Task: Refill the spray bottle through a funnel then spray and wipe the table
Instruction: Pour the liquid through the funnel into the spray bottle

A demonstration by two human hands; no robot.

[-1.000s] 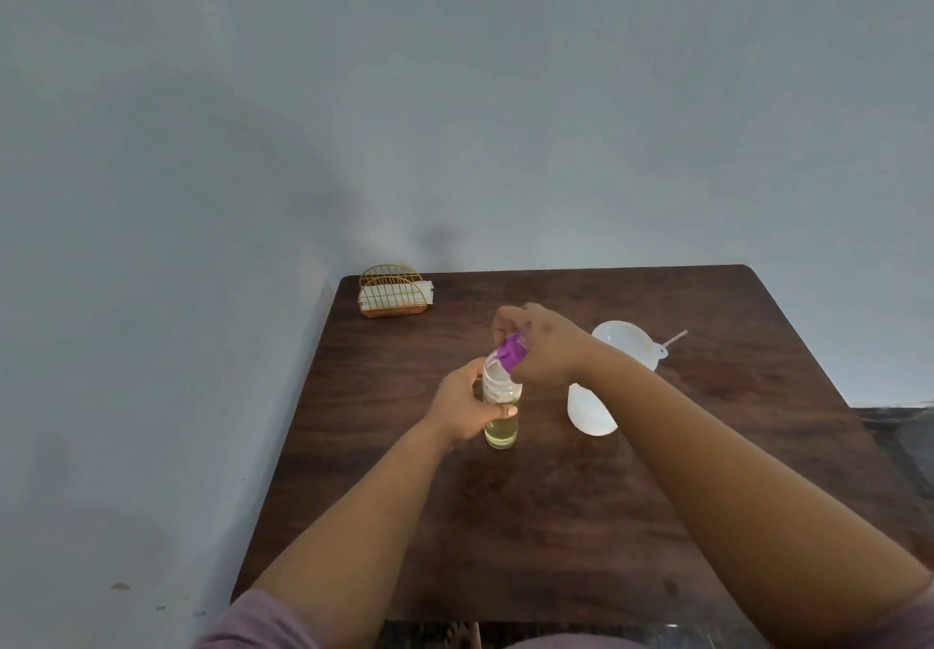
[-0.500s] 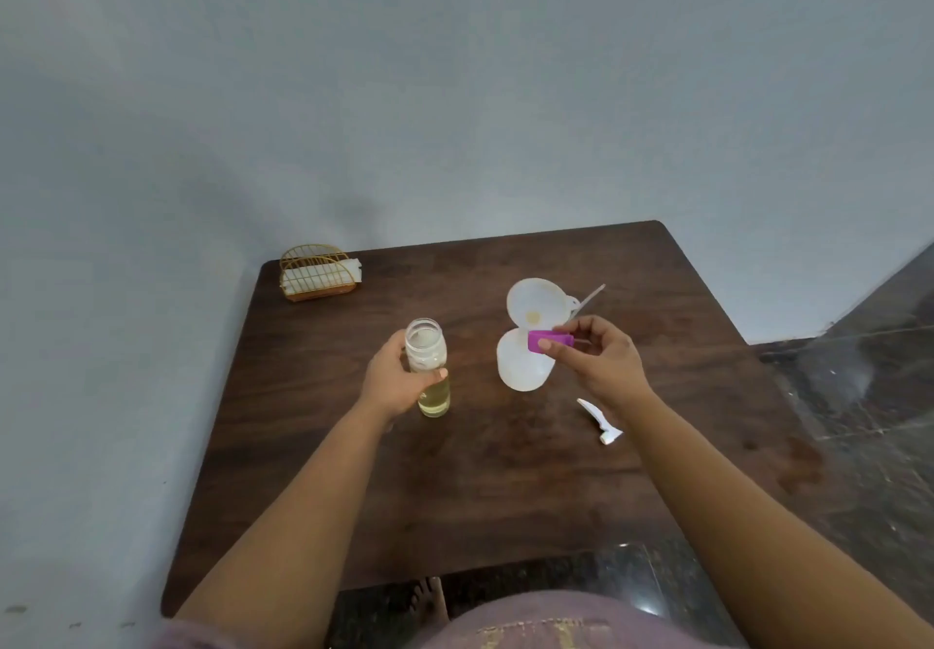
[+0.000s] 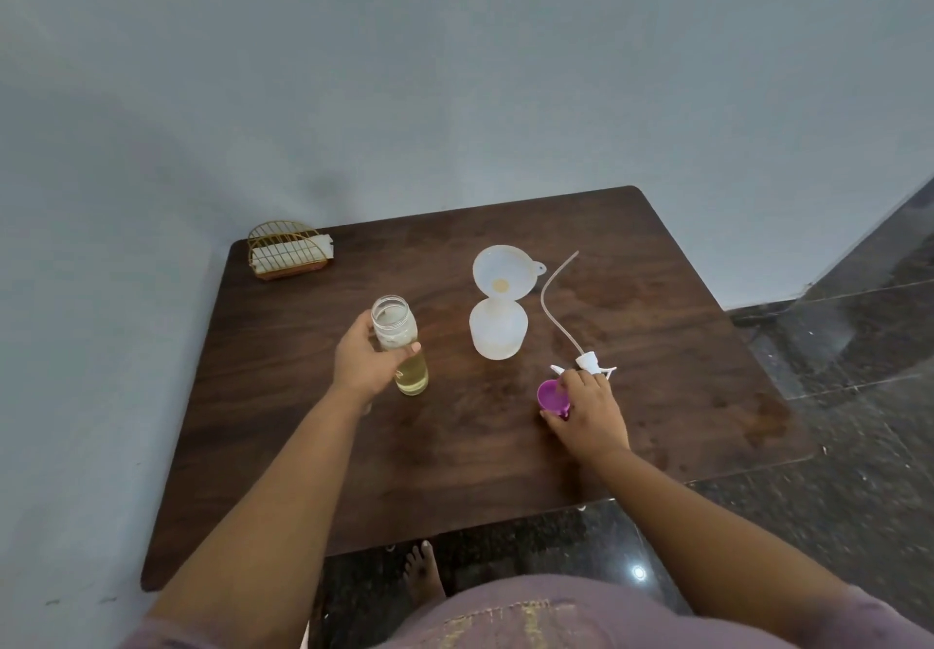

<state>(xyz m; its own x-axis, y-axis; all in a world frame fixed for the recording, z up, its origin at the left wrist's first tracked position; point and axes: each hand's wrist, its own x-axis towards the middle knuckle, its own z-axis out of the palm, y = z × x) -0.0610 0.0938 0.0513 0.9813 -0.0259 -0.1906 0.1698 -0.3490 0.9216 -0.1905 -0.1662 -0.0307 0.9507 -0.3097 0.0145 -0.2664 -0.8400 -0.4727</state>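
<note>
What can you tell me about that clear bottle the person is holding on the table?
The spray bottle is a small clear cylinder, glass or plastic by its look. It stands upright on the dark wooden table, left of the white funnel. Its mouth is open, with no cap or sprayer on it. A shallow layer of pale yellow liquid sits at the bottom; the upper wall looks cloudy. The left hand grips it around the middle, with the thumb across the front.

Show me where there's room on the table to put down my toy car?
Bare wood lies along the table's near edge, between the two forearms, and on the far right past the spray tube. There is also room between the napkin holder and funnel. It is crowded mid-table: bottle, white cup, purple cap.
</note>
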